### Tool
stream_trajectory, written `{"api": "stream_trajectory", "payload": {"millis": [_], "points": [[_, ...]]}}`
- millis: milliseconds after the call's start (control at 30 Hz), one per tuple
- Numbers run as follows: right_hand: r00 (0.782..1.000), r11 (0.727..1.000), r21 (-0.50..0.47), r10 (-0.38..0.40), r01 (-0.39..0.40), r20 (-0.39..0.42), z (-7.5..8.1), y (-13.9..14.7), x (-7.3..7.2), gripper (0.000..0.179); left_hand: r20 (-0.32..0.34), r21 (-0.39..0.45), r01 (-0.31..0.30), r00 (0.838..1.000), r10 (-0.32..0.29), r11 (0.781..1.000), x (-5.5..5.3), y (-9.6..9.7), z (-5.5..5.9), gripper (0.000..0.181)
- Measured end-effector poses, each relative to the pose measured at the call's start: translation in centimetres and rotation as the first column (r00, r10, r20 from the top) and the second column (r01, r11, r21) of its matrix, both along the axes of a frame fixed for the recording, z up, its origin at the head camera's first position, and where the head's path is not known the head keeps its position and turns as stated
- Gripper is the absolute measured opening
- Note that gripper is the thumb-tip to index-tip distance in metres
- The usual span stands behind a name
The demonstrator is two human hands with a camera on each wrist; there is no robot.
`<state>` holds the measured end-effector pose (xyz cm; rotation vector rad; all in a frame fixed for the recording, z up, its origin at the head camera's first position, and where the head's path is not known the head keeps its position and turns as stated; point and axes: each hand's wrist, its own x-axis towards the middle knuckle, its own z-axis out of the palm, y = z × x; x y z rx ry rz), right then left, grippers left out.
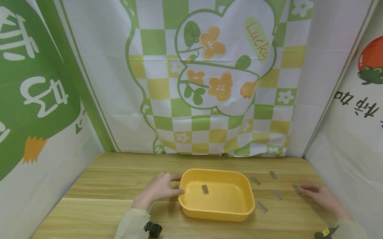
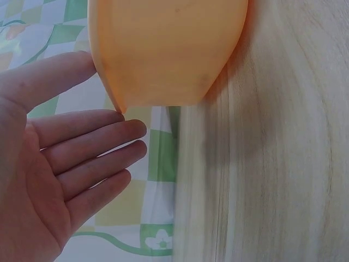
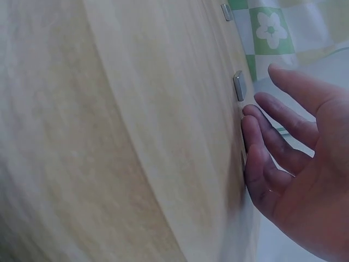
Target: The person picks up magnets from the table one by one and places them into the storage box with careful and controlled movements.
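Note:
A yellow plastic basin (image 1: 218, 216) sits on the wooden table, with a small flat grey metal piece (image 1: 205, 189) lying inside. At its left end is my left hand (image 1: 162, 187), thumb and index fingertips touching the rim. The left wrist view shows the left hand (image 2: 60, 147) with its fingers nearly straight beside the basin wall (image 2: 158, 60). Over on the right, my right hand (image 1: 321, 198) has its fingertips right at a metal piece (image 1: 296, 189) on the table. In the right wrist view, the right hand (image 3: 305, 147) has bent fingers and a raised thumb; its fingertips touch the tabletop.
Between the basin and my right hand lie several similar metal pieces, including one near the basin's front corner (image 1: 262, 206) and one at the back (image 1: 273, 174). A checked cloth (image 1: 210, 134) hangs behind the table (image 1: 119, 176); printed cloths hang at both sides.

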<state>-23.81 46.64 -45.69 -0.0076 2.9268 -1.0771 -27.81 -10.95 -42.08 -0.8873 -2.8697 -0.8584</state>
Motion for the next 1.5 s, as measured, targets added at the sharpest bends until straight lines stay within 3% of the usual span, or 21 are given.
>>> {"api": "stream_trajectory", "payload": {"millis": [400,667,900,1300,1500], "points": [[0.998,0.991,0.131,-0.008,0.016,-0.061,-0.4,-0.4,0.2,0.052,-0.003,-0.01,0.0,1.0,0.0,1.0,-0.3,0.1,-0.1,0.054],[0.999,0.999,-0.018,-0.046,0.046,0.027,-0.7,-0.4,0.1,0.061,-0.011,-0.012,-0.002,1.0,0.002,1.0,-0.3,0.1,-0.2,0.053],[0.999,0.998,0.046,-0.046,0.046,-0.007,-0.9,-0.3,-0.2,0.06,-0.005,-0.012,-0.003,1.0,0.003,1.0,-0.4,0.1,-0.2,0.054],[0.998,0.998,0.019,-0.067,0.067,-0.001,-1.3,-0.3,-0.9,0.064,-0.01,-0.016,-0.003,1.0,0.003,1.0,-0.3,0.1,-0.1,0.054],[0.997,0.994,0.084,-0.073,0.073,-0.009,-1.1,-0.3,-1.2,0.064,-0.005,-0.012,-0.003,1.0,0.003,1.0,-0.3,0.1,-0.1,0.054]]}}
